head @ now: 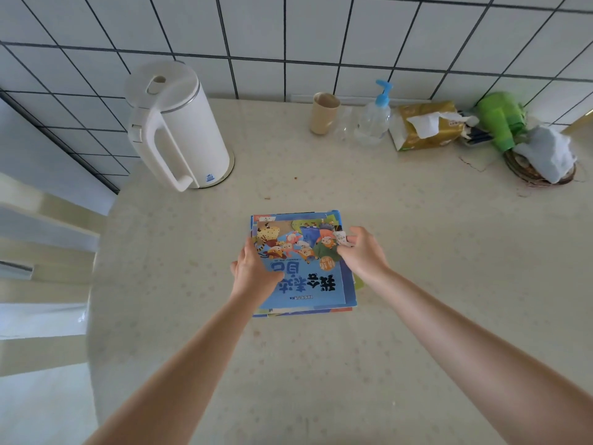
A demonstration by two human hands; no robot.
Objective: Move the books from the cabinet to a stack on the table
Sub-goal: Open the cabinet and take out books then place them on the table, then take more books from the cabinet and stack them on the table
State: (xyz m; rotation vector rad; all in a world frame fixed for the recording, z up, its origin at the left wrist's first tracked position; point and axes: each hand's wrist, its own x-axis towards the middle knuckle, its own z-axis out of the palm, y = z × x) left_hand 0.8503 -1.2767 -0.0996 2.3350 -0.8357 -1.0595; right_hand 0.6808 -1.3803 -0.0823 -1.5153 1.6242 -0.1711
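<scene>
- Mid-table, nearest the camera: stack of books (pixel 303 268) lies flat on the table (pixel 417 252); thin paperback picture books, edges not quite flush, lower covers peeking out at the near and right sides
- left hand (pixel 253 271) grips the left edge of the top book (pixel 298 248), thumb curled onto the cover, fingers hidden beneath or beside; right hand (pixel 361 252) pinches the right edge, fingertips on the cover near the far corner
- handling, my read: light, floppy, glossy covers likely slick against each other; a single book will sag if held by one corner; best taken by both long edges, or one hand flat under the spine side; squaring the stack by pressing from both sides looks safe, nothing fragile
- risk: top book sliding off when nudged
- further back: white kettle (pixel 179 130) at far left, well apart from the stack
- along the tiled wall: beige cup (pixel 324 114), pump bottle (pixel 375 120), tissue pack (pixel 425 125), green item (pixel 500 120); cabinet not in view
</scene>
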